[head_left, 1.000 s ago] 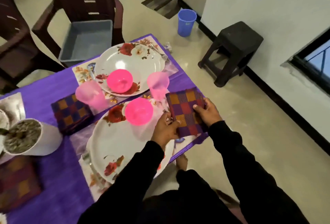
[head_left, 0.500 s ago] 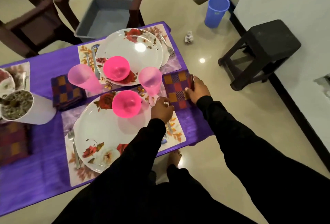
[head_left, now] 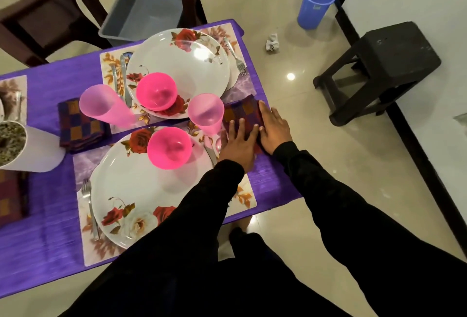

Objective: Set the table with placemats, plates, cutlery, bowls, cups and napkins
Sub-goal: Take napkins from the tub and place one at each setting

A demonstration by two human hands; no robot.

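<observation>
A checked napkin (head_left: 241, 111) lies flat on the purple tablecloth (head_left: 50, 235) at the table's right edge. My left hand (head_left: 237, 144) and my right hand (head_left: 274, 128) press on it side by side with straight fingers. Just left of them stands a pink cup (head_left: 206, 113). The near floral plate (head_left: 131, 190) carries a pink bowl (head_left: 169, 147) and sits on a placemat (head_left: 243, 199), with a fork (head_left: 89, 205) at its left and a knife (head_left: 209, 148) at its right. The far plate (head_left: 187, 61) holds another pink bowl (head_left: 156, 90).
A second pink cup (head_left: 101, 106) and a second checked napkin (head_left: 80, 127) sit left of the plates. A white pot (head_left: 22, 147) stands at far left. Behind the table are dark chairs and a grey tub (head_left: 146, 5). A black stool (head_left: 386, 63) and blue cup (head_left: 316, 3) stand on the floor.
The napkin went from held above the table to lying flat at the right edge. Both hands let go of their grip and now press it down with flat fingers.
</observation>
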